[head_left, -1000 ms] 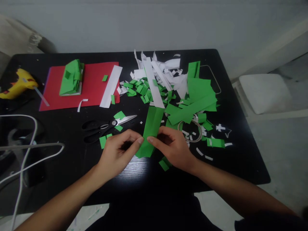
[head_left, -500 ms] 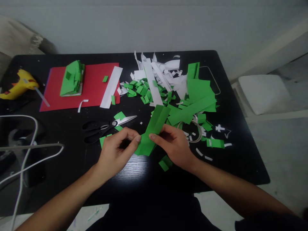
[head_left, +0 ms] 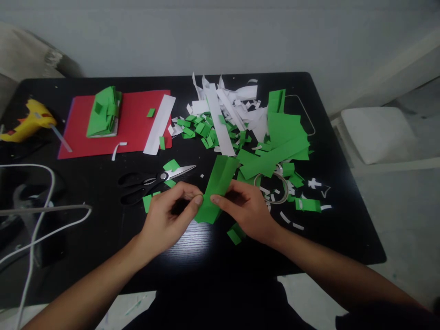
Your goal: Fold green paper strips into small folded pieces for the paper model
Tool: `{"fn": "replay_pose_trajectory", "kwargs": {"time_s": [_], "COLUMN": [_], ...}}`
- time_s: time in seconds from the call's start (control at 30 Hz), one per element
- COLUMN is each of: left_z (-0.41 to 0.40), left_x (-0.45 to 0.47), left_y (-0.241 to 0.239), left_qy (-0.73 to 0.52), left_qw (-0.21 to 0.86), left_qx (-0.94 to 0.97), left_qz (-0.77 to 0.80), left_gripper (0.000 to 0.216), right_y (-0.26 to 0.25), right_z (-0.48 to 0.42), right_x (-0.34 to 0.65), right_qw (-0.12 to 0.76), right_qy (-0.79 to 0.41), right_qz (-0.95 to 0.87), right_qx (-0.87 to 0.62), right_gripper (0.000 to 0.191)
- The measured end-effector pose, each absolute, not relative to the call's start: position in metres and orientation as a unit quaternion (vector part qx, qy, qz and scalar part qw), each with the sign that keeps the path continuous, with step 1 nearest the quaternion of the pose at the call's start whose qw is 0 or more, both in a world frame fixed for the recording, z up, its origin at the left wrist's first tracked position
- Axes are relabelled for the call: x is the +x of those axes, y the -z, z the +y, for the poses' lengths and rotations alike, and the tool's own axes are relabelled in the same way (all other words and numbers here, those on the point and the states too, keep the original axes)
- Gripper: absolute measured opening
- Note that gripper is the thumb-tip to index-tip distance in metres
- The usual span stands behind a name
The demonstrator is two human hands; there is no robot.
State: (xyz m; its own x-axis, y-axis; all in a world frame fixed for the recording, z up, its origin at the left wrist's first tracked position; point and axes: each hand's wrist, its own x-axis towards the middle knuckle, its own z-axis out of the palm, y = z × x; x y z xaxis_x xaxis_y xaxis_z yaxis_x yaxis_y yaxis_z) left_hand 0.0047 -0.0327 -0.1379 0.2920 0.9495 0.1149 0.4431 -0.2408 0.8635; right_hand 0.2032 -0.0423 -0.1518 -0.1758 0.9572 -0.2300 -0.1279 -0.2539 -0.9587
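A creased strip of green paper (head_left: 220, 176) is held between both hands above the table's front half. My left hand (head_left: 172, 213) pinches its lower left edge between thumb and fingers. With the thumb on the near face and the fingers behind it, my right hand (head_left: 249, 211) grips the strip's right side. Black-handled scissors (head_left: 163, 176) lie partly open just beyond my left hand, over small green paper pieces. Beside my right hand rests a roll of tape (head_left: 286, 188), and a small folded green piece (head_left: 235, 234) lies below that hand.
On the black table (head_left: 103, 247), a red sheet (head_left: 134, 123) carries a folded green paper bundle (head_left: 103, 112). A yellow glue gun (head_left: 29, 121) and white cable (head_left: 51, 183) occupy the left. Green cut pieces (head_left: 206, 130), white scraps (head_left: 240, 94) and larger green sheets (head_left: 285, 133) lie behind my hands.
The strip's upper end has tilted left and come slightly lower. My right hand has shifted a little left, closer to my left hand, which still pinches the same edge.
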Motion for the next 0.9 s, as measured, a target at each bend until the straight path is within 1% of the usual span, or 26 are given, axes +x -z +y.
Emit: {"fn": "replay_pose_trajectory", "kwargs": {"time_s": [0.13,0.3,0.4,0.53,0.73,0.9], "left_z": [-0.0337,-0.0362,-0.0368,-0.0357,-0.034,-0.0301], "left_x": [0.0038,0.0021,0.0024,0.0032,0.0009,-0.0022], "left_y": [0.1405,0.143,0.1434,0.143,0.1421,0.142], "left_qy": [-0.337,-0.322,-0.318,-0.319,-0.314,-0.311], "left_qw": [0.385,0.39,0.381,0.375,0.385,0.394], "left_qx": [0.713,0.733,0.738,0.732,0.733,0.718], "left_qz": [0.479,0.455,0.458,0.47,0.465,0.483], "left_gripper": [0.008,0.007,0.006,0.006,0.007,0.01], "right_y": [0.1533,0.1565,0.1572,0.1547,0.1517,0.1523], "right_z": [-0.044,-0.0454,-0.0452,-0.0441,-0.0437,-0.039], "right_x": [0.2025,0.2032,0.2034,0.2029,0.2027,0.2055], "right_qw": [0.418,0.407,0.415,0.434,0.441,0.462], "right_qy": [-0.641,-0.609,-0.6,-0.614,-0.624,-0.599], "right_qz": [-0.452,-0.501,-0.501,-0.465,-0.443,-0.434], "right_qx": [-0.458,-0.46,-0.466,-0.466,-0.469,-0.489], "right_gripper": [0.025,0.018,0.015,0.017,0.018,0.022]}}
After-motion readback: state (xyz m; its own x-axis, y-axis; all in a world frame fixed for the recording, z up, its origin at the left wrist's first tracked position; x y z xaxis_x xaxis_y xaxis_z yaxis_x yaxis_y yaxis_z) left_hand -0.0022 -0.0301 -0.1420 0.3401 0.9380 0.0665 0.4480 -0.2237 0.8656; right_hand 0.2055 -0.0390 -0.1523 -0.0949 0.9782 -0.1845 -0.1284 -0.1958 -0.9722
